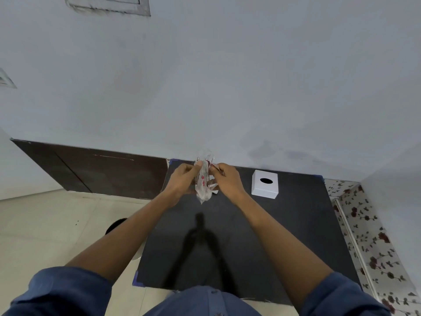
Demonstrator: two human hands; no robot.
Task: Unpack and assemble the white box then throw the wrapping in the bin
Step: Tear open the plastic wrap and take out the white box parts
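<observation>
A clear plastic wrapping [203, 179] with red print hangs upright above the far part of the black table [227, 236]. My left hand [182, 179] pinches its upper left side and my right hand [225, 179] grips its upper right side. Some white pieces [213, 188] show just behind the wrapping, partly hidden by my right hand. An assembled white box [265, 184] with an oval hole in its top stands on the table to the right of my hands.
A dark round bin [116, 225] sits on the tiled floor left of the table, partly behind my left forearm. A grey wall rises behind the table, with a dark brown panel [91, 169] low on the left. A flowered surface [369, 236] runs along the right.
</observation>
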